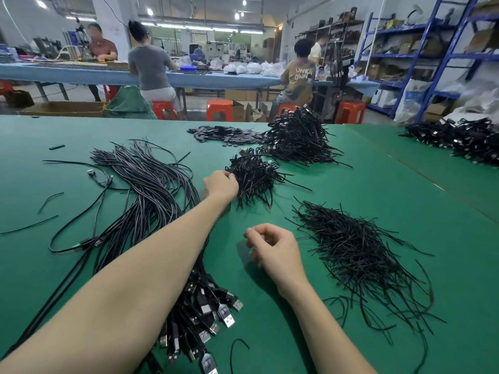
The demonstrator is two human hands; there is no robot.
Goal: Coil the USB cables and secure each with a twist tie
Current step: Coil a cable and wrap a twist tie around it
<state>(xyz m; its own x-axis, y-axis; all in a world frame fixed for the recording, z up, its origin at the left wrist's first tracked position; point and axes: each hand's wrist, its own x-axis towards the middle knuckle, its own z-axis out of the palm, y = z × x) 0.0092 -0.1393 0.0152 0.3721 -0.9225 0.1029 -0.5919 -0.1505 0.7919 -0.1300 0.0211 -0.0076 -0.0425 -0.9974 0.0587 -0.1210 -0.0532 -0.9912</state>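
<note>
Head cam, looks fwd and down, close over green table, workshop beyond

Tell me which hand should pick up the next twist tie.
The right hand, probably. It hovers with loosely curled, empty fingers just beside the loose heap of thin black twist ties. The left hand is stretched far forward, touching the small pile of coiled black cables.

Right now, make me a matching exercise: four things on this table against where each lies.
Things:
1. twist ties
2. USB plugs
3. left hand
4. right hand

Places:
A. at the small coiled pile
B. bare green mat, mid-table
C. near edge, under the left forearm
D. loose heap on the right

Pairs: 1-D, 2-C, 3-A, 4-B
</note>
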